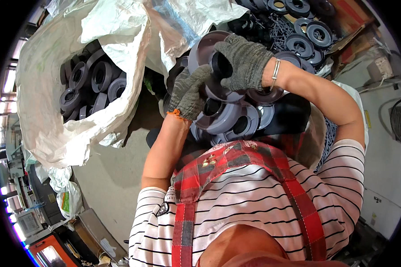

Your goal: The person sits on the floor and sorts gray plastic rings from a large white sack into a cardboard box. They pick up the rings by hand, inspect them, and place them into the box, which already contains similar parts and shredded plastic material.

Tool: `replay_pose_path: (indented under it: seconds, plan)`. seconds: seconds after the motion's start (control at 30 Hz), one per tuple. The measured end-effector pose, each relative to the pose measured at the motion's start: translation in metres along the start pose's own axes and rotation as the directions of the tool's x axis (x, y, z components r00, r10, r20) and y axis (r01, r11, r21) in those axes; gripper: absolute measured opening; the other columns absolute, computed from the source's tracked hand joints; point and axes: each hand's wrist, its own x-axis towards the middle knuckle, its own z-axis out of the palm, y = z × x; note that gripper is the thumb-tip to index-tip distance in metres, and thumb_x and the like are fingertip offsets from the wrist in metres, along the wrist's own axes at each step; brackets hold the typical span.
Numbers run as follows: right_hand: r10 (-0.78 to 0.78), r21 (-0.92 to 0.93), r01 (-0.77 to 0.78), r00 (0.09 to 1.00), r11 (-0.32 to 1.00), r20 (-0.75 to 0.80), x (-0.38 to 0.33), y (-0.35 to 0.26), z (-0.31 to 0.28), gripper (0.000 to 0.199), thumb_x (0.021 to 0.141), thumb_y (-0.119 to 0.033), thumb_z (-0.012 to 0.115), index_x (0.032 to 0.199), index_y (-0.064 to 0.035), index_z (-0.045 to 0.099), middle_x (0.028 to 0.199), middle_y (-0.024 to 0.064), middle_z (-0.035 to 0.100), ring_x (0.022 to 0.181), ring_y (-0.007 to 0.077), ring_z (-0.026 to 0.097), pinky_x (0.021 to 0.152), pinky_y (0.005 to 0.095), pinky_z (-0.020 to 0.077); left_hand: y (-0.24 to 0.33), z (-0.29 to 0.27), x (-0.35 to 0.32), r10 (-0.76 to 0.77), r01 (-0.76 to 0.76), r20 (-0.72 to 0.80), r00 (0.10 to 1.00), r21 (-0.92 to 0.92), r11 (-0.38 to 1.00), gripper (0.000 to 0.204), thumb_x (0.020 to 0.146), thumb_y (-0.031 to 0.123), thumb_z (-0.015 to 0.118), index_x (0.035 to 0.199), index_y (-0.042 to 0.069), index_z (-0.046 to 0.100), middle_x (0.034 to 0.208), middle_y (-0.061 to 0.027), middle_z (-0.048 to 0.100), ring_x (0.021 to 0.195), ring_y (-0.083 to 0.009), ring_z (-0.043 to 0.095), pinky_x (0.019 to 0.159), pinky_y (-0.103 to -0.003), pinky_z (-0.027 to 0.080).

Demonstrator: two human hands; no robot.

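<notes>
In grey knit gloves, my hands meet over several grey plastic rings heaped at my lap. My right hand [246,63] curls its fingers around a grey flanged plastic ring [203,48] with a dark inner collar [216,65]. My left hand [188,92], its glove cuff edged in orange, closes on the near-left side of the same ring; its fingertips are partly hidden. Just below the hands, more grey rings [231,121] overlap one another, some with black round openings facing up.
To the left, a large white woven sack [40,102] stands open with several dark grey rings [101,76] inside. Beyond my right hand lie more rings [319,34] and a heap of small grey pieces [278,33], beside a cardboard box [354,20]. A white plastic bag [70,196] sits at lower left.
</notes>
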Motion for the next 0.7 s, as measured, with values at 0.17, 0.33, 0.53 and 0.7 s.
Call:
replay_pose_path:
  seconds: [0.17,0.33,0.53,0.7]
  plan:
    - [-0.249,-0.12,0.247,0.968,0.962,-0.007,-0.004,0.012,0.008,0.075,0.06,-0.033,0.069,0.124,-0.0015,0.043,0.12,0.0227,0.046,0.111,0.0369,0.046,0.095,0.0407,0.0376,0.002,-0.021,0.003,-0.034,0.017,0.103,0.994,0.165,0.986,0.022,0.082,0.01,0.059,0.102,0.001,0.058,0.093,-0.0075,0.062,0.082,-0.0161,0.06,0.072,-0.028,0.05]
    - [-0.156,0.0,0.158,0.974,0.987,-0.162,-0.002,0.002,0.004,0.064,0.065,-0.031,0.069,0.117,-0.0006,0.048,0.114,0.0217,0.051,0.105,0.0338,0.051,0.09,0.0394,0.0414,0.004,-0.007,-0.006,-0.019,0.045,0.172,0.985,-0.147,0.988,0.032,0.082,0.009,0.059,0.113,0.002,0.053,0.103,-0.0078,0.059,0.09,-0.0165,0.058,0.078,-0.029,0.049]
    - [0.272,0.723,-0.336,0.939,0.603,0.209,0.002,0.009,0.011,0.052,0.074,-0.043,0.065,0.106,-0.0022,0.055,0.082,0.0109,0.062,0.067,0.0204,0.062,0.063,0.0291,0.0493,0.004,0.003,-0.012,0.122,-0.116,0.147,0.982,-0.047,0.992,0.051,0.079,0.01,0.062,0.125,0.002,0.041,0.115,-0.0112,0.052,0.105,-0.0232,0.053,0.091,-0.037,0.044]
    - [0.203,0.667,-0.125,0.978,0.734,-0.041,0.003,0.002,0.018,0.05,0.073,-0.042,0.066,0.1,-0.0012,0.056,0.081,0.0121,0.063,0.069,0.0212,0.062,0.063,0.029,0.0489,-0.005,0.005,-0.018,0.22,-0.23,0.094,0.971,0.114,0.967,0.053,0.078,0.008,0.063,0.125,0.002,0.039,0.116,-0.0116,0.052,0.105,-0.0246,0.053,0.089,-0.038,0.046]
